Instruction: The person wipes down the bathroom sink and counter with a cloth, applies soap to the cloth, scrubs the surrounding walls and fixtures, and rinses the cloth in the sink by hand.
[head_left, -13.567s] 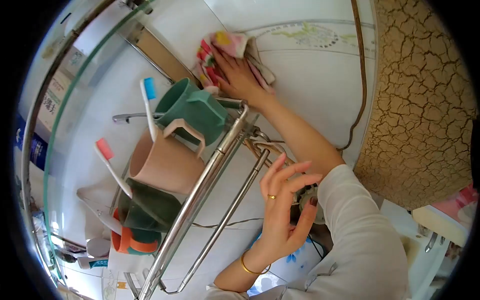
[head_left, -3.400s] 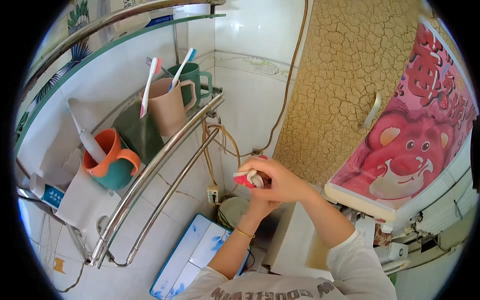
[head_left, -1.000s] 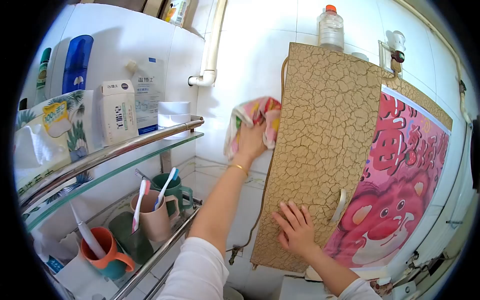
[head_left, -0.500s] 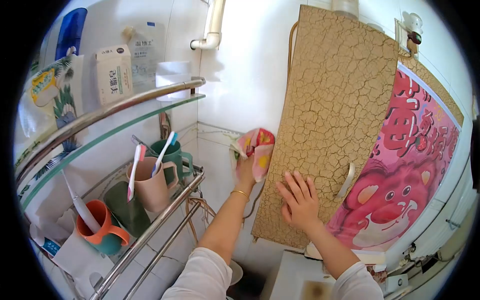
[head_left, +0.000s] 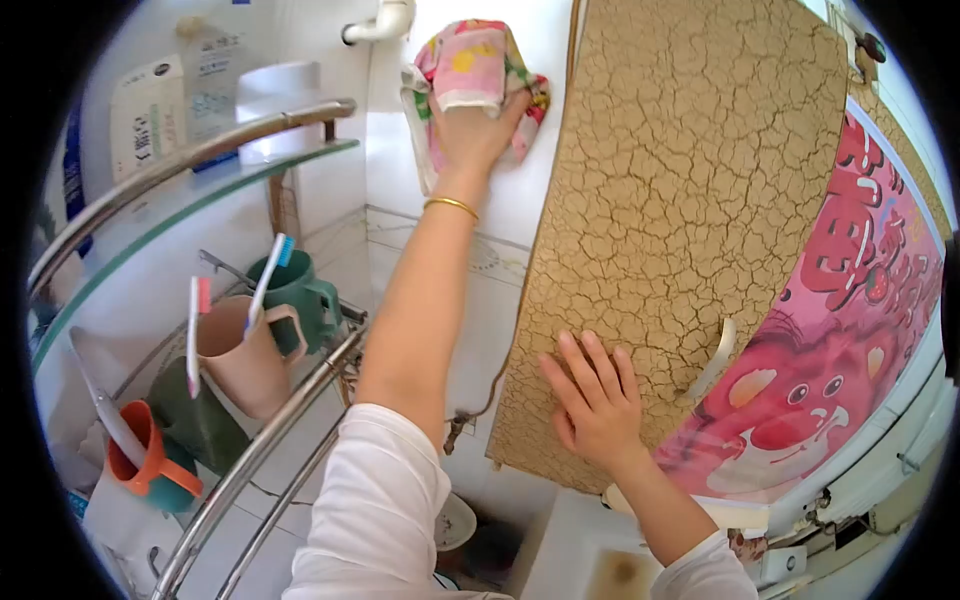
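My left hand (head_left: 475, 135), with a gold bangle at the wrist, presses a pink, red and green patterned cloth (head_left: 470, 65) against the white tiled wall (head_left: 395, 150). The cloth covers most of its fingers. My right hand (head_left: 597, 400) lies with fingers spread on the crackle-patterned brown cabinet door (head_left: 680, 200), left of the curved handle (head_left: 714, 360), and holds nothing.
On the left, a metal and glass rack (head_left: 250, 430) holds a green mug (head_left: 300, 300), a beige mug (head_left: 245, 360), an orange and teal cup (head_left: 155, 470) and toothbrushes. A pink bear poster (head_left: 800, 400) is at right. A pipe (head_left: 385, 22) sticks out above.
My left hand has moved the cloth up the wall from beside the cabinet's lower part. My right hand stays on the cabinet door. The view has shifted slightly.
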